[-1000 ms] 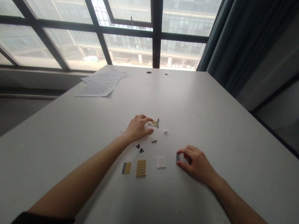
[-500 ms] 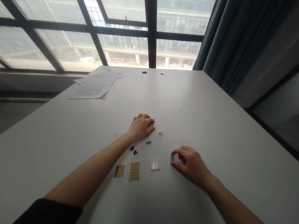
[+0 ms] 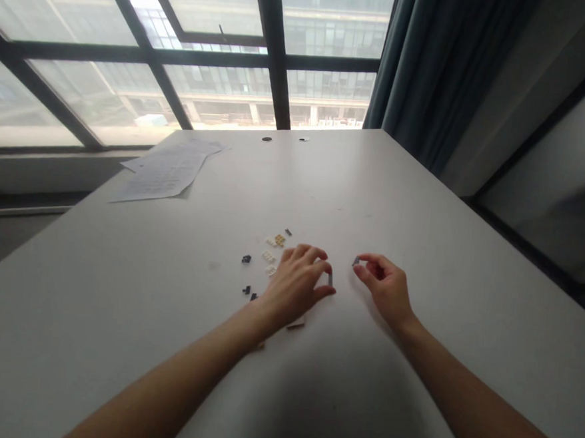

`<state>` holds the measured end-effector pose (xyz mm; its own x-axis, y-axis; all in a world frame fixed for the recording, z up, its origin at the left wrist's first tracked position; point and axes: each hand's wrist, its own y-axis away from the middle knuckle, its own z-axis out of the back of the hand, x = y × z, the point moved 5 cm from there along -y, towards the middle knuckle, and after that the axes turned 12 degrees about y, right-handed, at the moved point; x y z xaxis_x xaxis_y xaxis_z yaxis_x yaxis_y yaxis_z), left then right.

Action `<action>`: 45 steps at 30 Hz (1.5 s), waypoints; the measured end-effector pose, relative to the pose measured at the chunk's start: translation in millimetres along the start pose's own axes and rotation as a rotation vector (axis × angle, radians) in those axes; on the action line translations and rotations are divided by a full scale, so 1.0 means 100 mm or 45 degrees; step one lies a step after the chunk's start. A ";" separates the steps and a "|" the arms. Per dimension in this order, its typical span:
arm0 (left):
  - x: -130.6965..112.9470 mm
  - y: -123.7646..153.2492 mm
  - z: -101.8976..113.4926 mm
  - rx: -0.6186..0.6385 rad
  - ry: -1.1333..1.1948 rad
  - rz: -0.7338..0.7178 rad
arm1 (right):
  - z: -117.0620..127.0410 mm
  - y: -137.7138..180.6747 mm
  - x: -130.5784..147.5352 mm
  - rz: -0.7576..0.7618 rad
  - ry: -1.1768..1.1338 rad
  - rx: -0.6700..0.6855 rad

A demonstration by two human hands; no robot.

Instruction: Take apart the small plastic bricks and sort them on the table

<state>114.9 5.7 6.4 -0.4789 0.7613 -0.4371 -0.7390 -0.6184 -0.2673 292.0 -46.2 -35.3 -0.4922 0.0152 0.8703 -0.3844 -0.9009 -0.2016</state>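
Observation:
My left hand (image 3: pixel 295 279) reaches over the table, its thumb and fingers closed around a grey building brick (image 3: pixel 331 279) seen edge-on. To its right, my right hand (image 3: pixel 385 282) pinches a small grey toy piece (image 3: pixel 356 261) between thumb and fingertips. The two held pieces are apart. Small white bricks (image 3: pixel 268 256) and a yellow brick (image 3: pixel 279 240) lie just beyond my left hand. Dark pieces (image 3: pixel 246 259) sit to its left. A flat piece with a brownish edge (image 3: pixel 296 324) and a tan piece (image 3: pixel 261 345) are partly hidden under my left wrist and forearm.
The white table (image 3: pixel 422 221) extends to the window (image 3: pixel 206 86). Printed papers (image 3: pixel 168 170) lie at its far left, and two cable holes are near the back edge. A small grey piece (image 3: pixel 288 232) lies past the bricks. A dark curtain (image 3: pixel 423 74) hangs at the right.
My left hand has come back toward me and right, now with a grey brick at its fingertips. My right hand has moved forward and holds a smaller-looking grey piece. The view has shifted slightly.

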 end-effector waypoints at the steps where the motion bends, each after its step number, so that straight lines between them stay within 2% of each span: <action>1: -0.12 0.03 -0.10 0.057 0.008 -0.031 | 0.03 -0.02 -0.03 -0.046 -0.051 -0.048; 3: -0.25 0.07 -0.28 0.128 0.016 -0.029 | 0.07 -0.04 -0.06 -0.078 -0.104 -0.083; 6: -0.23 0.10 -0.39 0.160 0.049 0.012 | 0.07 -0.03 -0.03 -0.023 -0.052 -0.042; 9: -0.12 0.17 -0.29 0.080 0.084 0.067 | 0.04 0.02 0.06 0.118 0.098 0.066; 12: -0.01 0.32 -0.09 -0.048 0.074 0.128 | -0.08 0.14 0.22 0.385 0.276 0.306; 14: 0.02 0.43 -0.01 -0.069 0.057 0.139 | -0.18 0.23 0.29 0.536 0.410 0.467; 17: 0.03 0.56 0.00 -0.038 0.039 0.134 | -0.27 0.31 0.30 0.607 0.587 0.574; 21: -0.01 0.58 -0.07 -0.009 0.041 0.139 | -0.29 0.32 0.25 0.633 0.677 0.605; 31: -0.12 0.40 -0.25 0.108 0.011 0.093 | -0.15 0.18 0.19 0.601 0.765 0.658; 45: -0.12 0.29 -0.34 0.095 0.041 0.078 | -0.19 0.20 0.19 0.633 0.684 0.637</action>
<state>115.0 -28.4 -25.0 -0.5098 0.7150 -0.4785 -0.7425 -0.6465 -0.1750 260.0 -55.2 -31.4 -0.8600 -0.3400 0.3806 0.2961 -0.9398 -0.1704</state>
